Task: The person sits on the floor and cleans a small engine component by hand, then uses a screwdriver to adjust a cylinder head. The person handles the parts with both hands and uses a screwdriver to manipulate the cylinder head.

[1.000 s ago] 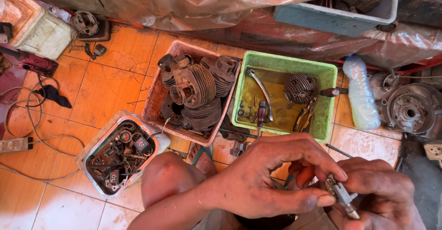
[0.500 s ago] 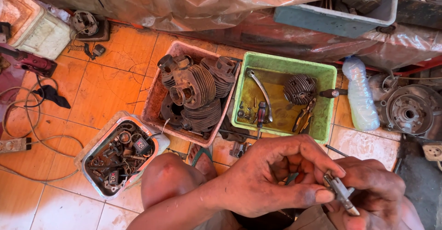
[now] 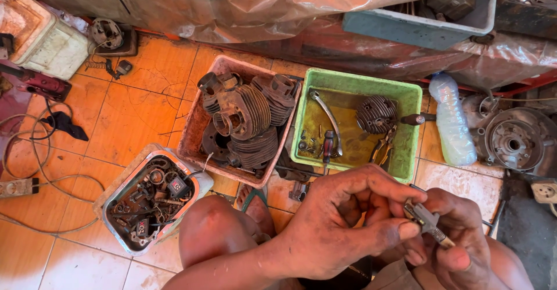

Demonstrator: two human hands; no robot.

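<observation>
Both grimy hands pinch one small metal part [image 3: 428, 222] over the knee: left hand [image 3: 342, 226] steadies it, right hand [image 3: 458, 243] grips its threaded end, clear of the green tub [image 3: 354, 87].

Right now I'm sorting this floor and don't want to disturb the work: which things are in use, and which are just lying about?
In use:
left hand
right hand
small metal part, pinched between both hands

Lying about:
green tub of yellowish liquid with a finned cylinder head
pink tub of finned engine cylinders
tin of small parts
plastic bottle
</observation>
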